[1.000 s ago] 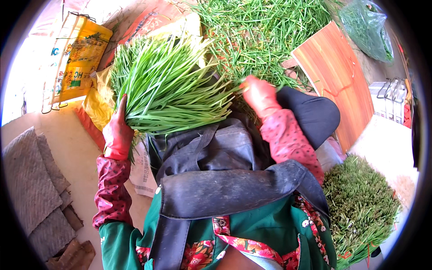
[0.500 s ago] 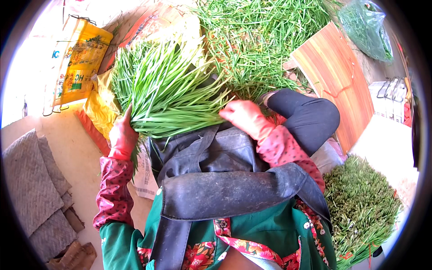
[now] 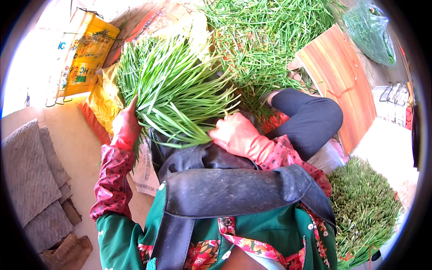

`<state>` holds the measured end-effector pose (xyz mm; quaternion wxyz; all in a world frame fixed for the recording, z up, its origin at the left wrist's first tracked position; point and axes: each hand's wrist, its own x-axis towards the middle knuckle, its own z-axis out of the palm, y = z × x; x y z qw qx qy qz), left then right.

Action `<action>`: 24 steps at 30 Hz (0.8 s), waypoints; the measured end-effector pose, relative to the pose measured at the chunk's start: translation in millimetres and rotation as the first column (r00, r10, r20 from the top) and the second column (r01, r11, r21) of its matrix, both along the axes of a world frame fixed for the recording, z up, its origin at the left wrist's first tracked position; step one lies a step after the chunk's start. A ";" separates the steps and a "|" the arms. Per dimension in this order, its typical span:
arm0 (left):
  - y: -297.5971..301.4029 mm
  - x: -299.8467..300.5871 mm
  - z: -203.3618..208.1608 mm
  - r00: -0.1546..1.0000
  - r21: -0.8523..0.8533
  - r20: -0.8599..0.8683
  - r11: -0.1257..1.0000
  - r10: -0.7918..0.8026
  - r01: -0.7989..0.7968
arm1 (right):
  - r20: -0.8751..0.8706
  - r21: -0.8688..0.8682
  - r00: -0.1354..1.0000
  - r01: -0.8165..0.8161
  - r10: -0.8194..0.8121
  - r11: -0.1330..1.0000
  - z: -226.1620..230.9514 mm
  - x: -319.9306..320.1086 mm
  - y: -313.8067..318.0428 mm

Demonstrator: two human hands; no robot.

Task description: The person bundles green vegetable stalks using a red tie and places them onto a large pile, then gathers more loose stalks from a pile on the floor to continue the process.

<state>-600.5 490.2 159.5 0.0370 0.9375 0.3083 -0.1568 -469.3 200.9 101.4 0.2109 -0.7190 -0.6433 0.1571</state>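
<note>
1. My left hand (image 3: 126, 126), in a red glove, is clasped on the near-left side of the sheaf of green leaves (image 3: 175, 85); the thumb shows, but the fingers are hidden beneath.
2. The sheaf lies left of centre, fanned over the far part of my dark apron (image 3: 234, 189).
3. My right hand (image 3: 234, 133), likewise gloved, has its fingertips pinched together on one lock of leaves at the sheaf's near-right edge.
4. Step in hand, as I judge it: working that lock by its ends against the rest of the sheaf.
5. The next move seems to call for a steady left grip and a light right pinch, aligning the ends without bruising the blades.
6. Surroundings: loose leaves (image 3: 265, 49) heaped on the far side, a wooden board (image 3: 339, 81) at right, a dense bundle (image 3: 362, 207) near right.
</note>
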 end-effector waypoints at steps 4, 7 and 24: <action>0.8 5.4 1.7 1.000 0.004 -0.006 1.000 -0.007 0.007 | -0.274 0.218 0.956 -0.041 0.101 0.975 0.7 -4.8 -3.3; -0.6 4.3 1.2 1.000 0.001 0.016 1.000 -0.010 0.010 | -0.727 0.077 0.679 0.229 -0.103 0.970 -8.5 -13.0 -0.9; -0.1 2.9 -2.1 0.999 -0.015 0.033 1.000 -0.018 0.018 | -0.216 0.124 0.938 0.301 -0.270 0.946 -36.3 -10.8 33.1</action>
